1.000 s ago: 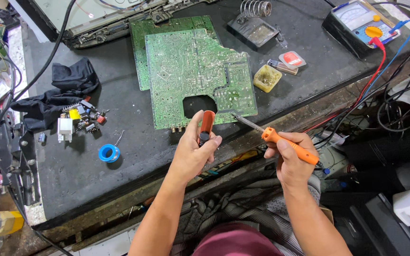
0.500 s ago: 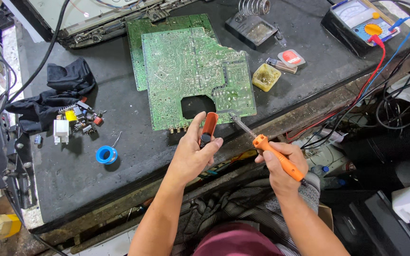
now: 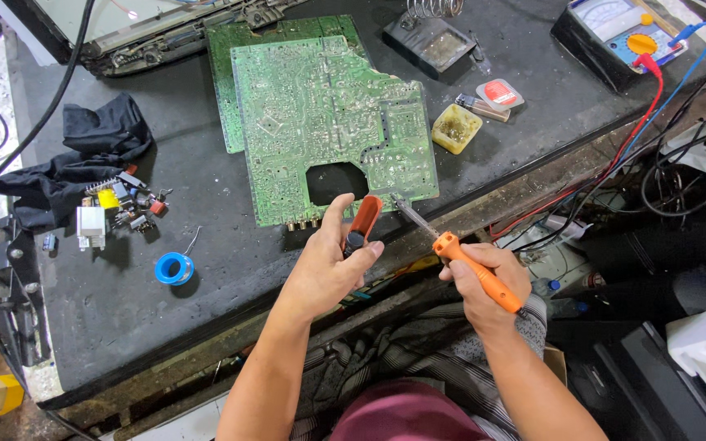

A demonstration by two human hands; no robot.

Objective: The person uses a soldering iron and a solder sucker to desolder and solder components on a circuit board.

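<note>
Your left hand (image 3: 328, 265) grips a red-handled tool (image 3: 361, 222), your right hand (image 3: 484, 282) the orange soldering iron (image 3: 451, 249), its tip at the near edge of the green circuit board (image 3: 328, 122) on the bench (image 3: 206, 310). Pulled components (image 3: 120, 200) sit aside; rework looks unfinished.

The scene is evenly and brightly lit from above; soft, short shadows are cast beneath the black cloth (image 3: 83, 159) and blue solder spool (image 3: 174, 268); mild sheen is seen on the green circuit board (image 3: 320, 114); edges are slightly bowed by wide-angle distortion; focus is held sharp throughout.
</note>
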